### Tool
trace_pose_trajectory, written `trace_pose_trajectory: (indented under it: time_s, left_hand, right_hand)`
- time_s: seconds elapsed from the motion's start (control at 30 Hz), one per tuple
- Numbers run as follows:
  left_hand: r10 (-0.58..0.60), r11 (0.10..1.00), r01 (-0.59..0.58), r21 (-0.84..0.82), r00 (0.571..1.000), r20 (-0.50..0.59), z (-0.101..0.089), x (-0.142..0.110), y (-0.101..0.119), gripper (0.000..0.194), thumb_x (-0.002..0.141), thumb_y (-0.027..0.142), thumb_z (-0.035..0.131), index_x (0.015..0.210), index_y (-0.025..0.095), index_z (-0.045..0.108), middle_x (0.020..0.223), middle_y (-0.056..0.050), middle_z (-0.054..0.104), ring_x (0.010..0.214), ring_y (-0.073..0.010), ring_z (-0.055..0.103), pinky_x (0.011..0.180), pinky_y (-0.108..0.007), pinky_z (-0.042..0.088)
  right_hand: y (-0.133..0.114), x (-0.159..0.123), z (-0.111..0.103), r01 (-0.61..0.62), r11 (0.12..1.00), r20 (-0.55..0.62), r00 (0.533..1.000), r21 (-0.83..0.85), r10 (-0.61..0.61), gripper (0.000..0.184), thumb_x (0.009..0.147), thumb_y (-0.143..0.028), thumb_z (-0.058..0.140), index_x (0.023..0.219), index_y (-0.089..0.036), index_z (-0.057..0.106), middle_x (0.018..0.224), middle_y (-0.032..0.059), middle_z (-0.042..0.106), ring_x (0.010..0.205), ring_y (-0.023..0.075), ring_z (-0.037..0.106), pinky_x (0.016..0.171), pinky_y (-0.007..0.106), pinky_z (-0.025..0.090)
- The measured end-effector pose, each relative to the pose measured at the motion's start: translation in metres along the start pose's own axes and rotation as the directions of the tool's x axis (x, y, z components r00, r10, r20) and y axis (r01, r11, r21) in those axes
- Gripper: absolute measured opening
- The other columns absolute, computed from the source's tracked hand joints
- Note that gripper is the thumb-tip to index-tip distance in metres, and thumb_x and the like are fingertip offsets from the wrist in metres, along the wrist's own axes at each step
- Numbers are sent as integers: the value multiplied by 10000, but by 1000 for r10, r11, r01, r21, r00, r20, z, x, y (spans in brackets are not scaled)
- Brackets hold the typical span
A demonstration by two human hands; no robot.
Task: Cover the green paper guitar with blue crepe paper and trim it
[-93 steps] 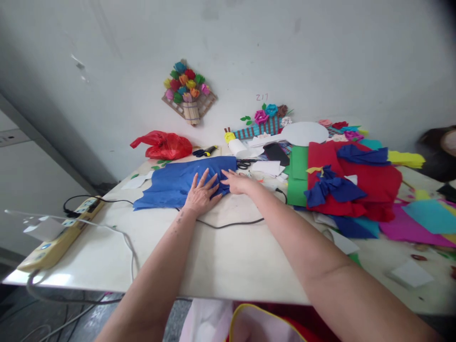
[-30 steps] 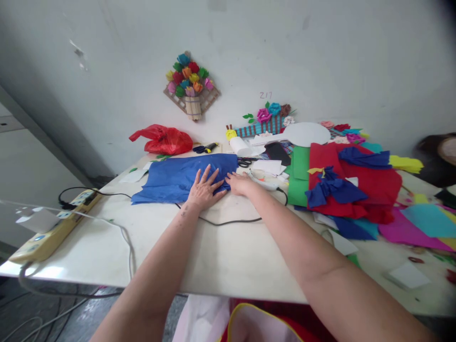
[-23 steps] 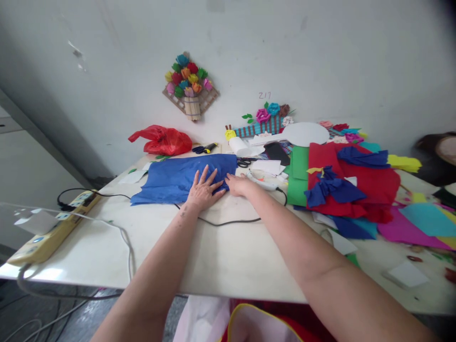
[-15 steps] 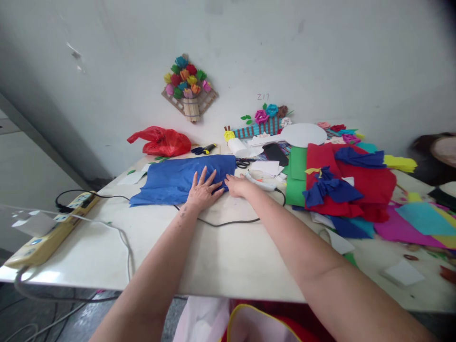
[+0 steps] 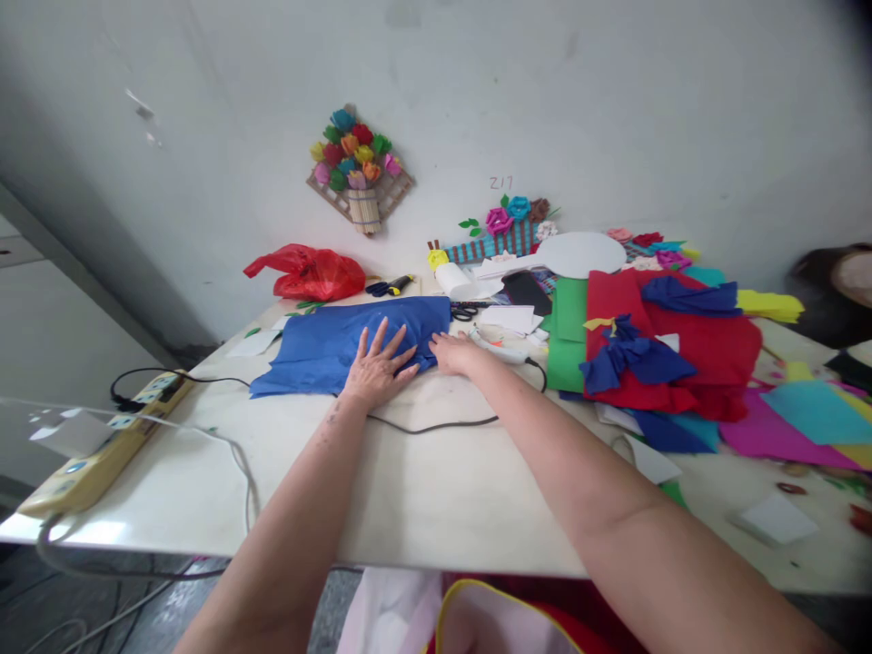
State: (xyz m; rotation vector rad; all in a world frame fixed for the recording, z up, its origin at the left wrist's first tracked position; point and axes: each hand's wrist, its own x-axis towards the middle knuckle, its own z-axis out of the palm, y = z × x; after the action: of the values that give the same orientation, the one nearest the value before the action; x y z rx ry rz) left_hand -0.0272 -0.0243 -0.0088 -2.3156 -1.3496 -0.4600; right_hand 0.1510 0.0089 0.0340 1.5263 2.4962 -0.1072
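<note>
While the left hand (image 5: 373,372), fingers spread apart, rests on the crinkled blue sheet (image 5: 313,350) at eleven o'clock ahead, probably to hold it flat, the right hand (image 5: 454,354) touches its three-o'clock edge. Cannot tell whether the right fingers pinch.

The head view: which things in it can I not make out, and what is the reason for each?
All in the head view:
Palm of the left hand: hidden by the hand's own back.
Grip of the right hand on the blue sheet: hidden by its curled fingers.
Whether the black cord runs unbroken underneath: covered by the sheet.
Contents of the red bag: hidden by its plastic.
First character of the wall mark: too small.
</note>
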Motion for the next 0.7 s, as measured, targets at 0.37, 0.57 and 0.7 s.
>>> trace_pose_trajectory:
  time_s: [0.37,0.57,0.7]
  left_hand:
    - [-38,999,38,-12,999,0,3,2,4,408,904,511,357,1173,374,630,1478,64,327,1416,-295,79,1129,-568,46]
    - [-46,999,46,3,999,-6,4,2,6,440,880,559,383,1157,344,649,1485,44,315,1413,-311,95,1130,-563,41]
    - [-35,999,35,15,999,-24,4,3,5,464,858,591,402,1156,337,653,1493,43,296,1413,-312,91,1137,-546,26]
  right_hand:
    - [0,-2,-1,-9,1000,12,1000,-14,9,597,866,-103,397,1454,-124,289,1545,98,139,1407,243,183,1119,494,164]
    - [1,1,1,-10,1000,-2,1000,-27,10,592,866,-111,396,1449,-124,298,1545,93,147,1406,243,187,1112,508,173]
    - [1,0,0,-11,999,4,1000,-37,11,583,873,-131,391,1448,-116,300,1543,84,156,1404,245,192,1110,506,184]
